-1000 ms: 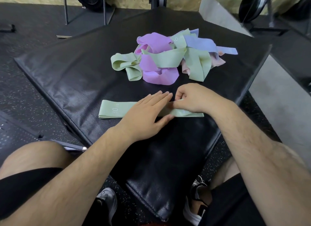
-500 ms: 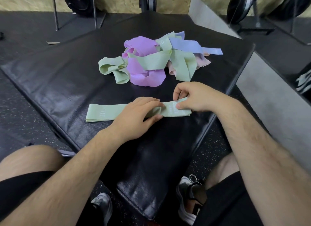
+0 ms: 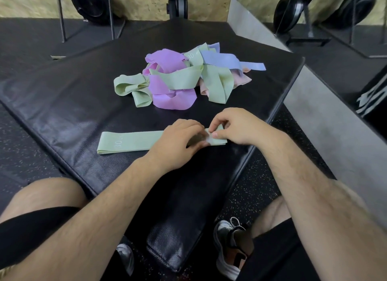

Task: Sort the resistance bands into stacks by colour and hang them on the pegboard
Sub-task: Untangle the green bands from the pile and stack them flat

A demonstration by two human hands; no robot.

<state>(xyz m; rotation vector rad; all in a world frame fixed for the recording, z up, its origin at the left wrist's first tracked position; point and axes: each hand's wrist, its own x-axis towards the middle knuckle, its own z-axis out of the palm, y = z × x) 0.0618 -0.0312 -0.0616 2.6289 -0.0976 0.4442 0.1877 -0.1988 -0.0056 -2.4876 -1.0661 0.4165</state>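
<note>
Head view: the green band (image 3: 134, 141) lies flat on the black mat (image 3: 62, 113), long axis running left to right, near the mixed pile of bands (image 3: 180, 79). Both grips meet at its right end. The right hand (image 3: 236, 128) pinches the end fold, and the left hand (image 3: 178, 142) curls onto the band just beside it. The free end points left.

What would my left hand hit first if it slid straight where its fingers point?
Probably your right hand, pinching the end of the green band; the left hand points straight at it.
</note>
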